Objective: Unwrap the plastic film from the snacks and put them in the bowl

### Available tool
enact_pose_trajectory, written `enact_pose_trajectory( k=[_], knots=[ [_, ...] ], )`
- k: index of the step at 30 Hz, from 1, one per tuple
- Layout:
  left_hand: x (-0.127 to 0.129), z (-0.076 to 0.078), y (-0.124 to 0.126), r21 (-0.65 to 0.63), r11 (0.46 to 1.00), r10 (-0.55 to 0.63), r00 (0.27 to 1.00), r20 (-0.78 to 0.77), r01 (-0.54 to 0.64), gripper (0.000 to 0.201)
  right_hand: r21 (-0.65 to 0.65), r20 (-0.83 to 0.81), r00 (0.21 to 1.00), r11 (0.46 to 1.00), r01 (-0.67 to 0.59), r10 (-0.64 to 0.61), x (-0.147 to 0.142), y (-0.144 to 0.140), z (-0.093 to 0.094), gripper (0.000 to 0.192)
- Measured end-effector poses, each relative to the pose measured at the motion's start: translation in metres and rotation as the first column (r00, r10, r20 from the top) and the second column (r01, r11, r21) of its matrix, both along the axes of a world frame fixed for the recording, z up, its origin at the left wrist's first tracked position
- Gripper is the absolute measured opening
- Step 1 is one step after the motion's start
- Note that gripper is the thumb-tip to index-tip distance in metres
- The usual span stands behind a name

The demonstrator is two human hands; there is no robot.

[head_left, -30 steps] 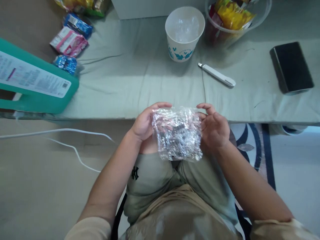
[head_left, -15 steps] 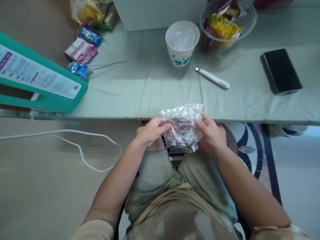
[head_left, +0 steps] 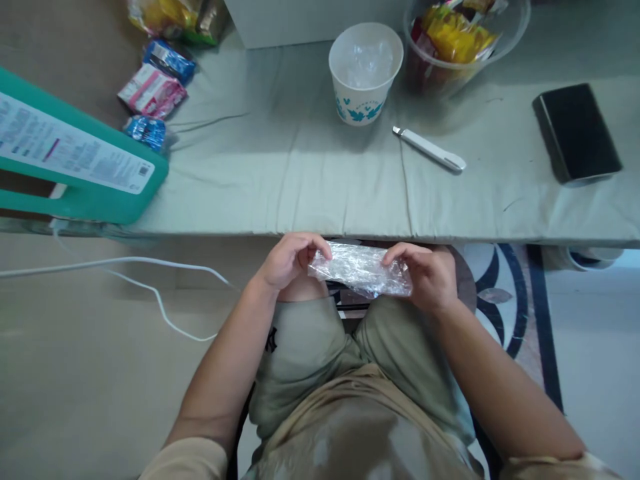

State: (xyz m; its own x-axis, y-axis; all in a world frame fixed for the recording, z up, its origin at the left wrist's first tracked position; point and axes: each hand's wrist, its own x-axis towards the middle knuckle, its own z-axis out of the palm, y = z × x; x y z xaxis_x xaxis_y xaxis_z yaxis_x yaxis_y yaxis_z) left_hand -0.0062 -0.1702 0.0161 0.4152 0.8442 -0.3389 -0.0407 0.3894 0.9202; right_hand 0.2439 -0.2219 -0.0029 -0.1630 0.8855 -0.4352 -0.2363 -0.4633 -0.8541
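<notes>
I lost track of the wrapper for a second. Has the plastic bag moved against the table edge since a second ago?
Yes. The plastic bag, held by both hands, has dropped fully below the table edge and is folded flatter.

A person sits at a table [head_left: 310, 193], holding a plastic wrapper [head_left: 361, 270] over the lap, left hand [head_left: 290, 261] and right hand [head_left: 427, 277] gripping its ends. On the table, a cup [head_left: 366, 70] stands ahead, a bowl [head_left: 467, 40] to its right, a pen-like tool [head_left: 429, 149] nearer, a phone [head_left: 576, 132] far right, and snack packets [head_left: 153, 90] far left.
</notes>
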Motion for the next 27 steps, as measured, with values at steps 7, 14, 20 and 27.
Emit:
enact_pose_trajectory(
  k=[7,14,20,27],
  knots=[
    [0.010,0.000,-0.004,0.341,0.940,0.158,0.881,-0.446,0.004,0.029,-0.033,0.167,0.975,0.987,0.157,-0.149,-0.008,0.003,0.006,0.053],
    [0.052,0.034,-0.028,0.572,0.814,0.235,0.842,-0.485,0.103,0.036,0.238,0.200,0.970,0.967,0.090,-0.139,-0.018,-0.002,0.029,0.022],
    [0.071,0.019,-0.013,0.244,0.965,-0.058,0.987,-0.148,0.093,0.038,0.198,-0.020,0.992,0.972,0.124,-0.122,-0.015,-0.003,0.028,0.028],
    [0.083,0.030,0.044,0.231,0.972,-0.047,0.999,0.025,0.040,0.024,0.418,0.218,0.933,0.891,0.177,-0.288,-0.001,0.038,0.027,0.049]
  ],
)
